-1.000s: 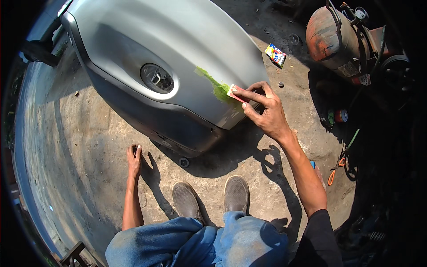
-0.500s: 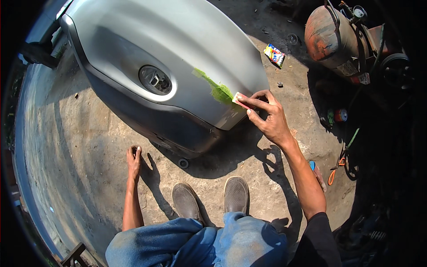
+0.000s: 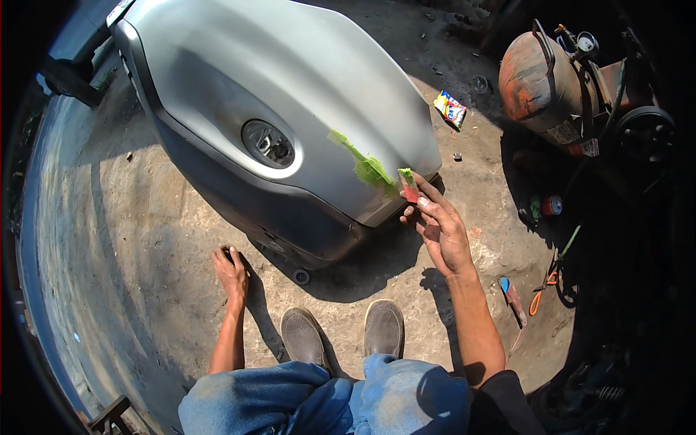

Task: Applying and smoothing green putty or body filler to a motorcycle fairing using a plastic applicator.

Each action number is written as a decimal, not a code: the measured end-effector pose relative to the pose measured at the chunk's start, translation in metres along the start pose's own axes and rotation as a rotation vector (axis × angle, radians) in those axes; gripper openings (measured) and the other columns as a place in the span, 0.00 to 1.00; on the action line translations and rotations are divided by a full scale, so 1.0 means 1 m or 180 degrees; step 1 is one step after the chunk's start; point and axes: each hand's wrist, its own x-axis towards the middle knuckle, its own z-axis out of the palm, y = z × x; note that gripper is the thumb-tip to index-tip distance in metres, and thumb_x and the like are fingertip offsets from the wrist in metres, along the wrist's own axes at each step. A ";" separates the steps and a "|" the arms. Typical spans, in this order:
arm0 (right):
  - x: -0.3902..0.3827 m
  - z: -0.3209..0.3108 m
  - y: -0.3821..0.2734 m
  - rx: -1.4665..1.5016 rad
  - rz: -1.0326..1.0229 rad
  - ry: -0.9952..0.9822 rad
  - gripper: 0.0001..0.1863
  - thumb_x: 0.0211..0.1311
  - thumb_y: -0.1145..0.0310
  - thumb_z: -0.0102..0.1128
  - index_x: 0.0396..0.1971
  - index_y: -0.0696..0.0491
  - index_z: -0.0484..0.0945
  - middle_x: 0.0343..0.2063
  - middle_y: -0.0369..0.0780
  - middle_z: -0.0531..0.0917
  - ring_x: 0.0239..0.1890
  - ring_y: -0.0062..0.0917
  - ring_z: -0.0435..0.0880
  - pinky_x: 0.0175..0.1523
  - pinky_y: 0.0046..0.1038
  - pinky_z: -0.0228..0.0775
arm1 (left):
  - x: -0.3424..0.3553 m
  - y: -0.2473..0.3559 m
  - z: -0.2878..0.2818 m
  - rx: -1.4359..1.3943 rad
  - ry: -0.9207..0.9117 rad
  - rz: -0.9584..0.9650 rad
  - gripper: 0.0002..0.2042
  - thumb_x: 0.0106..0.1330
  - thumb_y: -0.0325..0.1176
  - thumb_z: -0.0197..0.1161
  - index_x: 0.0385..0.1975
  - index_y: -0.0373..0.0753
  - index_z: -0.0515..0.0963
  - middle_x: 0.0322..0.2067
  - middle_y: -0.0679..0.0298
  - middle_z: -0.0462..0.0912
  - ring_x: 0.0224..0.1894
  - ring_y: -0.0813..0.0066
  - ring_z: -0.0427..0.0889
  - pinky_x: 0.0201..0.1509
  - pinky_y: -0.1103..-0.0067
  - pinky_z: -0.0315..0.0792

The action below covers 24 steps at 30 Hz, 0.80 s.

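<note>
My right hand [image 3: 438,228] is turned partly palm up, pinching a small red spreader [image 3: 409,190] with green paste on its upper end, just off the lower right part of a silver body panel [image 3: 333,87]. A rough streak of green filler [image 3: 366,163] lies on the panel, to the right of an oval recess [image 3: 268,143]. My left hand [image 3: 228,264] hangs over the concrete below the panel's dark lower trim [image 3: 239,203], fingers curled; whatever they may hold is hidden.
A rusty tank machine with wheels [image 3: 529,76] stands at the upper right. On the concrete lie a colourful packet [image 3: 450,110], a can [image 3: 551,205], a blue-tipped tool [image 3: 512,297], orange-handled cord [image 3: 536,301] and a dark ring [image 3: 301,277]. My shoes [image 3: 384,326] are below.
My right hand has drawn down from the filler streak and rotated palm upward, tilting the spreader upright. My left hand has shifted slightly down and right. The panel appears lower in view.
</note>
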 end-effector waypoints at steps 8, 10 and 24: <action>0.025 0.006 0.008 -0.1785 -0.0840 -0.0087 0.23 0.72 0.69 0.63 0.65 0.52 0.78 0.63 0.38 0.76 0.57 0.22 0.79 0.63 0.26 0.72 | -0.007 0.001 0.009 0.0383 0.0218 0.0170 0.15 0.78 0.40 0.53 0.49 0.33 0.73 0.44 0.47 0.74 0.49 0.47 0.74 0.58 0.58 0.66; 0.035 0.001 0.002 -0.2027 -0.0877 -0.0186 0.22 0.71 0.71 0.62 0.64 0.51 0.79 0.63 0.38 0.76 0.62 0.24 0.77 0.65 0.27 0.71 | -0.006 0.000 0.010 0.0298 0.0214 0.0147 0.15 0.78 0.40 0.53 0.49 0.33 0.73 0.44 0.47 0.74 0.48 0.47 0.74 0.58 0.58 0.66; 0.076 -0.016 -0.033 -0.0535 -0.0011 -0.0674 0.35 0.56 0.83 0.69 0.66 0.58 0.71 0.53 0.42 0.80 0.47 0.26 0.82 0.57 0.29 0.76 | -0.007 -0.004 0.003 0.0279 0.0268 0.0138 0.15 0.76 0.40 0.55 0.49 0.33 0.73 0.44 0.47 0.74 0.48 0.46 0.74 0.59 0.57 0.66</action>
